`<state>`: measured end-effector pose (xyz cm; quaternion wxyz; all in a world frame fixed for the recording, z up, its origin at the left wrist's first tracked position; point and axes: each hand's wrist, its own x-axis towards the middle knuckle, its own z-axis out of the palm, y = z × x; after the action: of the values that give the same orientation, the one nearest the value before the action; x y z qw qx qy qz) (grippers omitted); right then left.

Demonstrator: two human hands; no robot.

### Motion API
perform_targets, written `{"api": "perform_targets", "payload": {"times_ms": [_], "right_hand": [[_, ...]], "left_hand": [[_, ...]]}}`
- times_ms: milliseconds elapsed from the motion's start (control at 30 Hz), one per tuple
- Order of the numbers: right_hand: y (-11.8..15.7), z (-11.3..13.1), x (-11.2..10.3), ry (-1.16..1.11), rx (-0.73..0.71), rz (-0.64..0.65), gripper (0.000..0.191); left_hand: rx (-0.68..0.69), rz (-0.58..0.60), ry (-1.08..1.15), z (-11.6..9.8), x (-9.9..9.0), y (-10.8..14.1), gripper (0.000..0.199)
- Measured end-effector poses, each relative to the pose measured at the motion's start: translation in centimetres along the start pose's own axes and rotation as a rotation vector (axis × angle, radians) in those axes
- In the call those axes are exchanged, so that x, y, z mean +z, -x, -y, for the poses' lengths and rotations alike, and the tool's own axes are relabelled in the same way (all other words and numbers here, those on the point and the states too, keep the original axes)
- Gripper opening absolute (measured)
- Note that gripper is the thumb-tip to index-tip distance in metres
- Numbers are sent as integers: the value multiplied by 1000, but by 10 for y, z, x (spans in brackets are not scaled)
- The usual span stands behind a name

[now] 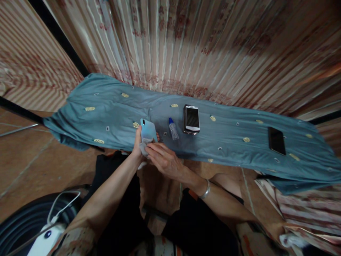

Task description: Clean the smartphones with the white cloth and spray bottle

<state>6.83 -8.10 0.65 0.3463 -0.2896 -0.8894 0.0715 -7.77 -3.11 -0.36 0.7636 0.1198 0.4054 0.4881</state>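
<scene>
A light blue phone (pixel 149 131), its back with the camera facing up, rests in my left hand (pixel 137 145), whose fingers wrap round its edges near the front of the cloth. My right hand (pixel 163 159) presses a crumpled grey-white cloth (pixel 144 148) against the lower part of the phone's back. Just right of the phone, a small clear bottle with a blue cap (pixel 173 129) lies on its side. Beyond it sits a stack of phones (pixel 192 118), a white-framed one with a dark screen on top.
A teal cloth with yellow pineapple prints (pixel 122 117) covers the long narrow table. A black phone (pixel 276 140) lies toward its right end. Pleated striped curtains (pixel 170 46) hang behind. At lower left are a coiled black hose (pixel 16 220) and a white power strip (pixel 44 240) with a cable.
</scene>
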Motion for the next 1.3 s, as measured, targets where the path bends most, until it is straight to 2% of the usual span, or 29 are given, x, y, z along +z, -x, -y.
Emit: {"api": "perform_targets", "payload": {"times_ms": [67,133,400,500,733,867,1100,1300], "right_hand": [[2,-2,1,12,-17,-28,31],[3,-4,1,27,-40,-57,29],[8,-12,1,7,-5,-59,32],[11,-18,5,-63,67,-47,31],[17,-22,7,-272,333,-21,31],[16,-23,7,-361,393,-62,29],[10,-34,12,-509,546,-156,29],[6,-47,14,-574,685,-184,26]], "left_hand": [[50,-120,39,-4,7,6,71],[71,-163,30,-7,13,10,72],[145,-111,-1,-11,8,8,68],[146,-125,17,-15,7,9,68],[161,-106,103,-18,13,11,68],[131,-109,97,-18,16,13,70],[42,-20,140,-11,13,8,63],[62,-11,154,-3,10,2,58]]}}
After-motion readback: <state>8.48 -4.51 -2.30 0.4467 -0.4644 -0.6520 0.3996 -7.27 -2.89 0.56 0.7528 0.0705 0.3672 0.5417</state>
